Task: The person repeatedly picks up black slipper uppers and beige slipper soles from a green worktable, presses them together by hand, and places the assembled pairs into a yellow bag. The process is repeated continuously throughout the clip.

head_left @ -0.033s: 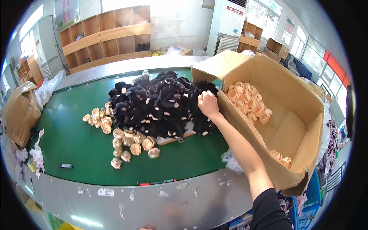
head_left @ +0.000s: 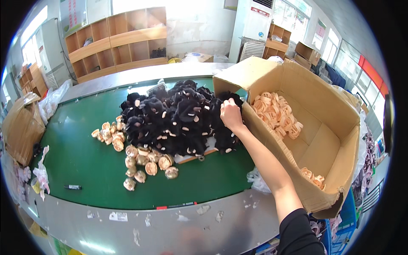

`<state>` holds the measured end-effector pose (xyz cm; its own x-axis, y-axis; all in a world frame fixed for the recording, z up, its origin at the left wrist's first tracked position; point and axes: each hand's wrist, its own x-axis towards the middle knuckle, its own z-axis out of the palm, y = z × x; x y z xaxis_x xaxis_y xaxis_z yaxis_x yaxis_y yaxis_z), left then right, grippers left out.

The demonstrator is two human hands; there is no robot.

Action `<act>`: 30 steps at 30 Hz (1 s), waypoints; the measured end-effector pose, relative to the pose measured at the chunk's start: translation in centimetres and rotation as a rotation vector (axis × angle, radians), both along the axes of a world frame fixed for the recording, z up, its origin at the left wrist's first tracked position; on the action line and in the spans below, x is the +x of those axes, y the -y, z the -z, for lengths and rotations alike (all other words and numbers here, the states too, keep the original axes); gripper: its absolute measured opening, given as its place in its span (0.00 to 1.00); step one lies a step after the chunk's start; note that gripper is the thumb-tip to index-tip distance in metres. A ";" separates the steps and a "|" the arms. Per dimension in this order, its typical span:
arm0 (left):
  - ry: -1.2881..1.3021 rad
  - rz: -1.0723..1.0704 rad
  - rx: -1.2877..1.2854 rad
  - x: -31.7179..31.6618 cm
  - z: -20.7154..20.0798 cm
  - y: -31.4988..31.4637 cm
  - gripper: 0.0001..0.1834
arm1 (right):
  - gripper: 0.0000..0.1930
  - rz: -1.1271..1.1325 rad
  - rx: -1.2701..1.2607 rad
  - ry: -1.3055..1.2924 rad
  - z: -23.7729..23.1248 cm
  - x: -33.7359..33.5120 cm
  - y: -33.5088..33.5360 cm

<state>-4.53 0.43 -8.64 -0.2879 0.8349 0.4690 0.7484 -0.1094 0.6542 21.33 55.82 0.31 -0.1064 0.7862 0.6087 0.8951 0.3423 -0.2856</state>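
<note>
My right hand [head_left: 230, 115] reaches to the right end of a heap of black furry plush pieces [head_left: 182, 119]. Its fingers are curled closed against the black fur, and what they grip is hidden. Small pale and pinkish tabs stick out all over the heap. In front of it lie several round, shiny gold-and-peach plastic pieces [head_left: 151, 168], with more of them [head_left: 111, 135] along its left side. Just right of the hand stands a large open cardboard box [head_left: 321, 146] holding peach-coloured plastic ring-shaped parts [head_left: 276, 114]. My left hand is out of view.
A green work surface [head_left: 97, 170] has a metal rim [head_left: 178, 229] with paper scraps. A black marker [head_left: 72, 187] lies at left, and a red-and-black pen-like item [head_left: 176, 205] by the near edge. Clear plastic [head_left: 258, 180] sits below the box; another carton [head_left: 23, 127] stands far left.
A sliver of skin at the lower edge is no longer in view. The scene has shifted very slightly in the picture; my right hand stays at the same place by the heap.
</note>
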 end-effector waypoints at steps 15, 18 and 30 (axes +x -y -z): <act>0.044 0.247 -0.291 -1.3 -2.9 3.2 0.18 | 0.24 0.389 -0.599 -0.005 9.3 0.8 -17.8; -0.060 0.134 -0.026 -0.7 -0.4 2.8 0.05 | 0.26 0.381 -0.473 -0.158 11.2 2.1 -17.3; -0.067 0.034 0.048 0.8 -0.2 2.3 0.07 | 0.31 0.166 -0.396 -0.101 6.8 0.8 7.5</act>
<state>-3.69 -1.83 -8.49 -0.2268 0.8195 0.5263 0.7855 -0.1655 0.5963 22.09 48.29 -6.47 0.0855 0.9625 0.2575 0.8895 0.0427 -0.4549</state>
